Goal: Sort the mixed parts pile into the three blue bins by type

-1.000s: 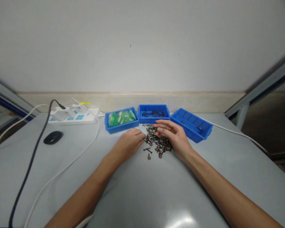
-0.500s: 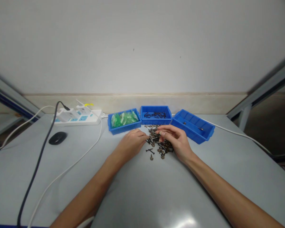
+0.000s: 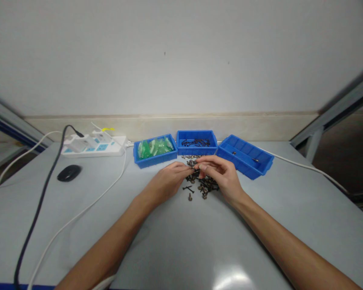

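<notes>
A loose pile of screws (image 3: 210, 184), some dark and long, some brassy and short, lies on the grey table between my hands. My left hand (image 3: 170, 178) is at the pile's left edge, fingers pressed together in a pinch. From the right, my right hand (image 3: 222, 175) reaches over the pile, thumb and forefinger closed near the left fingertips. A small dark piece shows between the fingertips, too small to make out. Behind the pile, a middle blue bin (image 3: 196, 151) holds dark screws. A right blue bin (image 3: 245, 163) stands tilted outward with a few brassy pieces inside.
A left blue bin (image 3: 155, 162) holds green-and-clear plastic bags. Farther left are a white power strip (image 3: 115, 149) with plugs, a black computer mouse (image 3: 69, 173), a black cable (image 3: 40, 205) and a white cable (image 3: 87, 207). A wall (image 3: 181, 80) rises behind the table.
My left hand has moved slightly right, so its fingertips are closer to my right hand's. The whole view has shifted a little; the bins and pile stay as they were.
</notes>
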Demonstrator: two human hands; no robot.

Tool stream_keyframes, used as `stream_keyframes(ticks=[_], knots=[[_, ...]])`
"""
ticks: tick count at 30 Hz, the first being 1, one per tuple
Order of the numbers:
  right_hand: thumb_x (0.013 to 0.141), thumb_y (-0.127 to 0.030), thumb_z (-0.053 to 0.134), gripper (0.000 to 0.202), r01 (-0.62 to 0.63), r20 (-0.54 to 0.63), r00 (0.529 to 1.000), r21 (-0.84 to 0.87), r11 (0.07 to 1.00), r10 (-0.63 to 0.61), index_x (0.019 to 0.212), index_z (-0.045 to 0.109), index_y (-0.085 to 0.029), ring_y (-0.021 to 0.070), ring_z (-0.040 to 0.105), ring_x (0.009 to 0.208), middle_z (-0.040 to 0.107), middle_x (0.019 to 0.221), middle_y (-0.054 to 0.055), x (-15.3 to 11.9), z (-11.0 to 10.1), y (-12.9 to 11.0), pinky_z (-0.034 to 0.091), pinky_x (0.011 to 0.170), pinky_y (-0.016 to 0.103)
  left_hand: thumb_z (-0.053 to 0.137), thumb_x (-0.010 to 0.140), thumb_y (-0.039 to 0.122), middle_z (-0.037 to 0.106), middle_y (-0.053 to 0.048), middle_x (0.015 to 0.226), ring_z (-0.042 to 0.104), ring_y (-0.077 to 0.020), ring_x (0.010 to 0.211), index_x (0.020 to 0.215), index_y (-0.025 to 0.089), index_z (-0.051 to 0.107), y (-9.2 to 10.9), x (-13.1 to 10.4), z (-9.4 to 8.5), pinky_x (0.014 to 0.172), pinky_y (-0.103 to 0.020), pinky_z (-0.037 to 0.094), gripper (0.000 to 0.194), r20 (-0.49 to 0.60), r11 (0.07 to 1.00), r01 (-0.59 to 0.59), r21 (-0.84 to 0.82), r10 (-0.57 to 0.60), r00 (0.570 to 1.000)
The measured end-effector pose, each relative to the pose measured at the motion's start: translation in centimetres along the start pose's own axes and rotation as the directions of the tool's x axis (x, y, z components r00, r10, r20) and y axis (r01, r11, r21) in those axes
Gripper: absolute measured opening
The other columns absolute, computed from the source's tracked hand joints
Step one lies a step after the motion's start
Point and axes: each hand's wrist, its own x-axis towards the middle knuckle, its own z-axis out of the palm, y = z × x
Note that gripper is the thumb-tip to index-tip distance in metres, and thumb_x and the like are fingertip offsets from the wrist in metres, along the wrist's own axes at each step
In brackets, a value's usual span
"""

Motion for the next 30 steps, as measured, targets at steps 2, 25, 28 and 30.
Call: stream_keyframes(ticks=[2,25,28,30], knots=[[0.081,-0.028,0.073,0.015,0.002,-0.001,1.0,0.0,1.0,-0.002,0.095,0.075,-0.021,0.0131,0.067,0.064,0.076,0.085,0.003,0.1,-0.1,0.1,0.055,0.065,0.026,0.046,0.096,0.006,0.073,-0.006,0.11,0.066,-0.0188,0.104,0.114,0.018,0.067,-0.1,-0.1,0.1,0.091,-0.033,0.056,0.03,0.014,1.0,-0.008,0.017,0.007,1.0],[0.077,-0.035,0.076,0.022,-0.067,-0.009,0.998,-0.016,0.998,0.066,0.093,0.074,-0.021,0.0151,0.067,0.063,0.076,0.084,0.004,0.2,-0.1,-0.6,0.056,0.065,0.03,0.058,0.092,0.013,0.067,-0.006,0.099,0.061,-0.0198,0.093,0.095,0.017,0.063,-1.1,-0.4,-0.3,0.085,-0.033,0.051,0.007,0.057,0.981,0.187,0.048,-0.189,0.98],[0.078,-0.035,0.075,0.021,-0.066,-0.017,0.998,-0.036,0.997,0.066,0.093,0.074,-0.021,0.0151,0.067,0.063,0.076,0.084,0.004,0.3,-0.1,-0.4,0.056,0.065,0.03,0.058,0.092,0.013,0.069,-0.004,0.09,0.063,-0.0181,0.086,0.092,0.018,0.063,-1.2,-0.4,-0.1,0.08,-0.03,0.051,0.007,-0.013,0.983,0.181,-0.014,-0.182,0.983],[0.079,-0.034,0.073,0.02,-0.049,-0.033,0.998,-0.088,0.995,0.046,0.093,0.074,-0.02,0.0153,0.067,0.064,0.075,0.084,0.004,0.3,-0.2,-0.3,0.055,0.064,0.03,0.061,0.092,0.014,0.07,-0.002,0.086,0.064,-0.0167,0.081,0.091,0.018,0.064,-1.0,-0.4,-0.3,0.077,-0.028,0.051,0.005,-0.108,0.979,0.193,-0.059,-0.199,0.974]])
